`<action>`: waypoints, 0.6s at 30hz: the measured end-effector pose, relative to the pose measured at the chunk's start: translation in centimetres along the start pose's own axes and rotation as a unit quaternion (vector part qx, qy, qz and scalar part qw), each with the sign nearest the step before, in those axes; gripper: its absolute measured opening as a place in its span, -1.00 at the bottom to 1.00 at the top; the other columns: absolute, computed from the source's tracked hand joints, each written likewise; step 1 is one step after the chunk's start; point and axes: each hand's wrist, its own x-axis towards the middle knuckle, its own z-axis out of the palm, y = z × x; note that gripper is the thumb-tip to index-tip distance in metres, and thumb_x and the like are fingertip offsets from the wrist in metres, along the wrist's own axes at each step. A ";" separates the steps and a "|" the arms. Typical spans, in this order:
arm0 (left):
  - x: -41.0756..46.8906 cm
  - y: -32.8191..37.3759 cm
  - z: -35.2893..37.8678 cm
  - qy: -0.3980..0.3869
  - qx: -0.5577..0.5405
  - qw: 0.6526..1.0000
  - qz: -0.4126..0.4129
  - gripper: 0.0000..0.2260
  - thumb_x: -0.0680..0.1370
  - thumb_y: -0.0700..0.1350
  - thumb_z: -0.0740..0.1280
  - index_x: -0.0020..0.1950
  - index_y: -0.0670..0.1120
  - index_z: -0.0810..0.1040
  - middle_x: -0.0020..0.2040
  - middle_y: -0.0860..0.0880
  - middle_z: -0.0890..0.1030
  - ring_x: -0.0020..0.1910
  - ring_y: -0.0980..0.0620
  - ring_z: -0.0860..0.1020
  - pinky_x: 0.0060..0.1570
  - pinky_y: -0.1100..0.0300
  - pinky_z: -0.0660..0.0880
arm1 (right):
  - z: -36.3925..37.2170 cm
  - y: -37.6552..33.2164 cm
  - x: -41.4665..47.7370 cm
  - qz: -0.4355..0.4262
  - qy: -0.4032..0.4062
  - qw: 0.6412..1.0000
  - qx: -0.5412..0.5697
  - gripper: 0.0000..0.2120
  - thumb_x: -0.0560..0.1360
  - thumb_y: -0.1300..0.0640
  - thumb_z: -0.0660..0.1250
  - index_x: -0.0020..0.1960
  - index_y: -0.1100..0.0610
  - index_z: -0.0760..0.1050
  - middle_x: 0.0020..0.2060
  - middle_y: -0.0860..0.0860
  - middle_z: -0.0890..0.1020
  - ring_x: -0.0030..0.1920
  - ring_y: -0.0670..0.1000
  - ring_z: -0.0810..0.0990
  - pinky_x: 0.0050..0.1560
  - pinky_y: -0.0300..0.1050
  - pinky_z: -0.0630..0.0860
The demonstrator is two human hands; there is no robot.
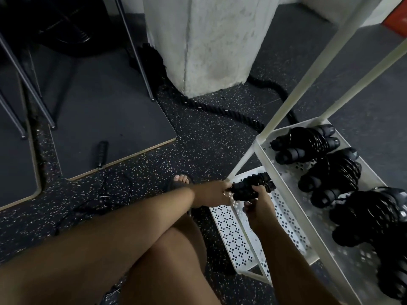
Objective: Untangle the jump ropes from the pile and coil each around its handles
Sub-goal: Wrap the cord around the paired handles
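Three coiled ropes sit in the cart's upper tray, far right. The left grip and right grip both clasp a fourth wound bundle by the lower shelf. One loose rope lies left on the floor, not yet coiled.

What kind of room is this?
Probably a gym: speckled rubber floor, a thick battle rope by the pillar, and coiled jump ropes on a white rack. The left hand and right hand grip one more bundle.
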 end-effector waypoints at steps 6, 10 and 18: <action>1.6 -0.8 0.4 0.009 0.064 0.998 0.000 -0.34 0.69 -0.01 0.37 0.73 -0.01 0.15 0.63 -0.15 0.26 0.49 -0.16 0.43 0.29 0.16 0.37 | 0.2 0.6 2.0 0.024 0.017 0.998 0.059 -0.85 0.66 0.19 0.36 0.18 0.25 0.50 -0.19 0.12 0.51 -0.35 -0.03 0.40 -0.33 -0.14 0.31; 2.3 -1.8 1.2 0.013 0.115 0.993 -0.021 -0.30 0.68 0.01 0.37 0.75 0.05 0.10 0.60 -0.19 0.33 0.48 -0.19 0.45 0.23 0.11 0.37 | -0.1 1.3 2.7 -0.007 0.055 0.998 0.020 -0.77 0.67 0.19 0.43 0.26 0.29 0.54 -0.12 0.14 0.67 -0.28 -0.03 0.60 -0.35 -0.26 0.58; 2.0 -2.6 1.6 0.029 0.100 0.995 -0.009 -0.30 0.67 -0.02 0.38 0.74 0.06 0.11 0.54 -0.19 0.43 0.42 -0.14 0.50 0.18 0.22 0.31 | -0.2 2.3 2.4 -0.074 0.101 0.992 0.013 -0.81 0.64 0.29 0.45 0.18 0.15 0.49 0.01 0.17 0.71 0.08 0.18 0.75 0.27 0.11 0.65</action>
